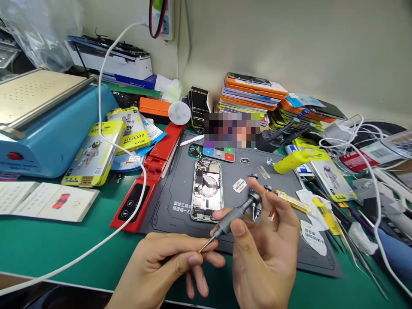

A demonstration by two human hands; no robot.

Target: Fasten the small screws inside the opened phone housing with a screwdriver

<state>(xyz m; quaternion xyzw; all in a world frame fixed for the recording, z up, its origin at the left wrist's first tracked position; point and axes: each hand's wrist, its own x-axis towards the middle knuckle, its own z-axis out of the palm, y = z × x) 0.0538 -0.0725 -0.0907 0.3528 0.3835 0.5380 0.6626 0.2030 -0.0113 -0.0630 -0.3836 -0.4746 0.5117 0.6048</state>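
Observation:
A grey precision screwdriver (234,216) slants in front of me, its thin shaft pointing down and left. My right hand (267,253) grips its handle between thumb and fingers, with the ring on the end cap near the index finger. With thumb and index finger, my left hand (167,264) pinches the tip of the shaft; whether a tiny part sits there I cannot tell. Just beyond the hands, an opened phone (208,191) lies on a dark grey work mat (174,184), its inner boards showing. More small screwdrivers (256,210) stand behind my right hand, partly hidden by it.
A razor blade (239,185) lies right of the phone. To the left are a red folding lamp (131,206), battery boxes (95,150) and a blue machine (64,133). A white cable (101,86) crosses the left side. Tweezers (363,257) and a yellow bottle (291,162) lie right.

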